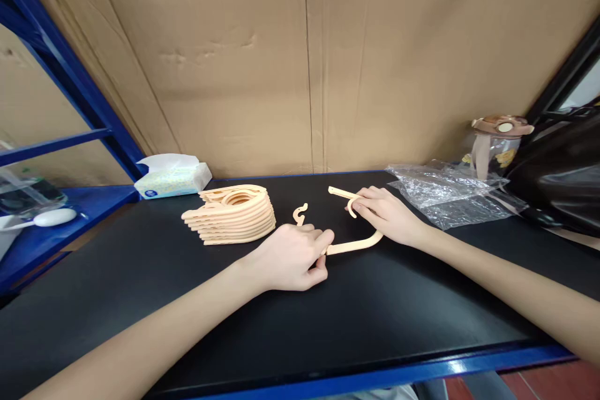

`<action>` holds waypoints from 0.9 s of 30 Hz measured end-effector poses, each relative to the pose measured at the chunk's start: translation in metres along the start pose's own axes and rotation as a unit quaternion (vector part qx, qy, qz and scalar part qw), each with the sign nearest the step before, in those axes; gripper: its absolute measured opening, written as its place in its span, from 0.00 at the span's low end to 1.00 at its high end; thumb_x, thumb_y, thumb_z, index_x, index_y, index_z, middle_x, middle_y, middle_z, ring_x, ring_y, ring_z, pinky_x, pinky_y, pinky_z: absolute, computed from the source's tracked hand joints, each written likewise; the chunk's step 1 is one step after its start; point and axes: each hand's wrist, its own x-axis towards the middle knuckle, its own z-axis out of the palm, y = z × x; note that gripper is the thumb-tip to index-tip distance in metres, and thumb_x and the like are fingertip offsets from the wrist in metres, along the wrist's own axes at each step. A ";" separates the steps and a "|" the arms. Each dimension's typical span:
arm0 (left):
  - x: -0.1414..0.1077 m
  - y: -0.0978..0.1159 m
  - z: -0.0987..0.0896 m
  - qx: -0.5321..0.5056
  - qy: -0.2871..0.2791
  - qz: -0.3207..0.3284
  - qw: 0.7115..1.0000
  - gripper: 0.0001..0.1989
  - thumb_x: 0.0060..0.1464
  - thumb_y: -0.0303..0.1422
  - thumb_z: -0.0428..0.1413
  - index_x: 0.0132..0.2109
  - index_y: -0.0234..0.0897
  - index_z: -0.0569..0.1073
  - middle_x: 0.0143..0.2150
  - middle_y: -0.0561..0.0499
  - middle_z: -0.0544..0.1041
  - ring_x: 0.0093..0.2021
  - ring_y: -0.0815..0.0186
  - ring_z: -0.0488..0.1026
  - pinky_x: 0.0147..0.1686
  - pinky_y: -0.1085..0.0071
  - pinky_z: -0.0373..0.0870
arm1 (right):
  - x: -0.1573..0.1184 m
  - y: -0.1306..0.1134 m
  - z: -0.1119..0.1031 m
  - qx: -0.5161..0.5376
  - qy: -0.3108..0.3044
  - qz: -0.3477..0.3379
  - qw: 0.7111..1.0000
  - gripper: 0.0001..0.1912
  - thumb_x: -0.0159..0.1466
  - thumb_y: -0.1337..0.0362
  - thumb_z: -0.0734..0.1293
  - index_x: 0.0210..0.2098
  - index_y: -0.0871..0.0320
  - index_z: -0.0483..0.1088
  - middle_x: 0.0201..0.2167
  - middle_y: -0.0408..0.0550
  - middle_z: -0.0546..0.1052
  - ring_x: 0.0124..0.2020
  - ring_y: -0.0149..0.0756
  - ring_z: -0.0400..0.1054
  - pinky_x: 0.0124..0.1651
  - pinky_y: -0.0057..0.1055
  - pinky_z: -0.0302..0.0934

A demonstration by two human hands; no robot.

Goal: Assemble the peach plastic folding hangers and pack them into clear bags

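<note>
A peach plastic folding hanger (354, 246) is held between my two hands above the black tabletop. My left hand (297, 256) is closed, its thumb and fingers pinched at the left end of the hanger's long bar. A small curved hook piece (300, 214) sticks up just behind the left knuckles; whether it joins the hanger is hidden. My right hand (387, 212) is closed around the hanger's bent side, with a straight arm and a curved prong poking out past the fingers. Left of my hands stands a neat stack of folded peach hangers (239, 215).
Behind the stack is a tissue pack (173, 176). Crumpled clear plastic bags (440, 194) lie at the right, in front of a bottle with a brown lid (499, 144). A cardboard wall (225, 75) closes off the back, and a blue frame (60, 56) rises at the left.
</note>
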 end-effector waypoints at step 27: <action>0.000 0.007 0.005 -0.230 0.023 -0.046 0.972 0.09 0.55 0.34 0.55 0.43 0.39 0.66 0.40 0.52 0.72 0.39 0.64 0.69 0.39 0.69 0.64 | 0.000 -0.010 -0.002 -0.044 -0.063 0.062 0.995 0.14 0.68 0.64 0.54 0.34 0.55 0.69 0.25 0.41 0.76 0.26 0.32 0.68 0.38 0.31 0.54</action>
